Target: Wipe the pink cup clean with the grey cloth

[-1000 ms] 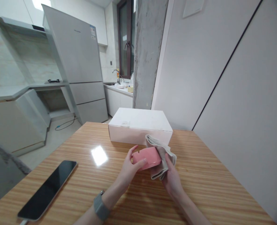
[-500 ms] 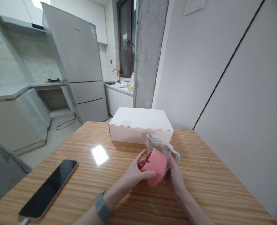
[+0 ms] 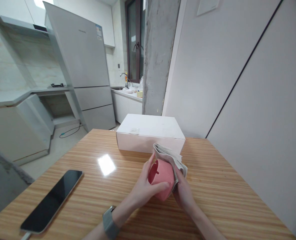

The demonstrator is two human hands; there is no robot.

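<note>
A pink cup-like container with a small notch in its rim is tilted above the table, its opening facing left. My left hand grips it, thumb across the near side and fingers around the far rim. My right hand is closed on a folded grey cloth, pressing it against the container's right side and base. The cloth's folded end rises behind the container. Some fingers of the right hand are hidden behind the cloth.
A white box lies on the wooden table just beyond my hands. At the left rests a black phone with a cable plugged in. A fridge and a sink counter stand behind; a white wall is on the right.
The cloth and my right hand have shifted left against the pink container. The container has turned, so more of its opening shows.
</note>
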